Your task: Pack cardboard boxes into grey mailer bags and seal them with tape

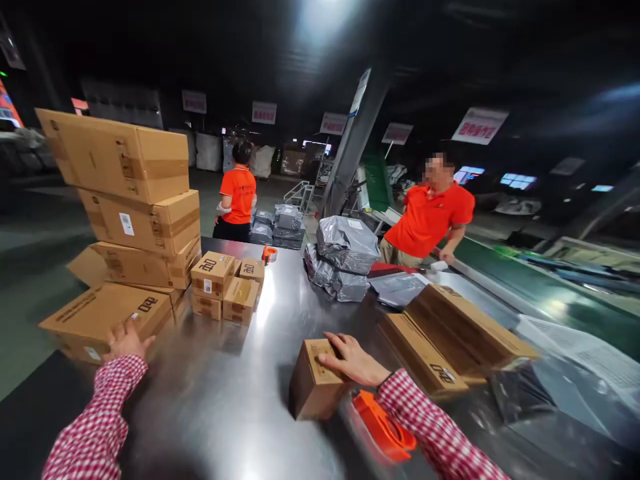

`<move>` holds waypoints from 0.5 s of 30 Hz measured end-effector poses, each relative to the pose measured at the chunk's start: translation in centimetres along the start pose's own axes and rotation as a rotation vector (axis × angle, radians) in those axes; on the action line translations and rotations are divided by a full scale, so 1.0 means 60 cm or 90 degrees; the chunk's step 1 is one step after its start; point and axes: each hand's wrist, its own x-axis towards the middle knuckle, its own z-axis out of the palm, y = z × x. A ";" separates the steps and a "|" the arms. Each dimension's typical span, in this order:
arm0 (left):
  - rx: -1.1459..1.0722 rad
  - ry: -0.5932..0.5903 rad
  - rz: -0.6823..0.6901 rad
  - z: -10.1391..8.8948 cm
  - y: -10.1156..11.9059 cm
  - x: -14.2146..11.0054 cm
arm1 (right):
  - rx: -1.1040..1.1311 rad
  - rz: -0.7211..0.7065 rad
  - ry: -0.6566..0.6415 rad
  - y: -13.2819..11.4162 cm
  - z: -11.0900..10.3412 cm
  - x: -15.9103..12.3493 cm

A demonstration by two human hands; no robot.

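Right hand (353,360) lies flat, fingers open, atop small brown cardboard box (313,390); left hand (125,341), fingers spread, presses flat brown carton (103,317); steady both before sliding.

We cannot read the blurred box labels (127,224); the orange tape dispenser (383,427) lies partly hidden beneath the right sleeve (430,427).

A steel table (280,313) carries stacked cardboard boxes (135,220) at its left, small cartons (225,290) beside them, and grey poly bags (345,257) farther back. Nearer lie a small brown box (313,390), an orange tape dispenser (383,427) and long flat cartons (450,340).
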 end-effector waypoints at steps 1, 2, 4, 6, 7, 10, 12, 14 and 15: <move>0.004 0.005 0.010 0.005 -0.006 -0.001 | 0.032 0.016 -0.024 0.003 0.002 -0.001; 0.009 0.006 0.025 0.010 -0.013 -0.001 | 0.063 0.029 -0.039 0.005 0.005 -0.001; 0.022 0.004 0.062 0.017 -0.028 0.003 | 0.114 0.055 -0.017 0.006 0.015 0.002; 0.034 0.005 0.090 0.019 -0.043 0.010 | 0.147 0.070 0.036 0.008 0.026 0.009; 0.041 0.007 0.101 0.018 -0.049 0.012 | 0.159 0.074 0.057 0.012 0.030 0.013; 0.084 0.003 0.132 -0.001 -0.064 -0.004 | 0.202 0.090 0.090 0.032 0.035 0.021; 0.121 -0.011 0.158 -0.017 -0.075 -0.037 | 0.235 0.091 0.103 0.049 0.035 0.023; 0.153 -0.023 0.172 -0.028 -0.087 -0.089 | 0.261 0.074 0.123 0.062 0.037 0.027; 0.162 -0.029 0.177 -0.032 -0.093 -0.121 | 0.269 0.062 0.135 0.067 0.040 0.029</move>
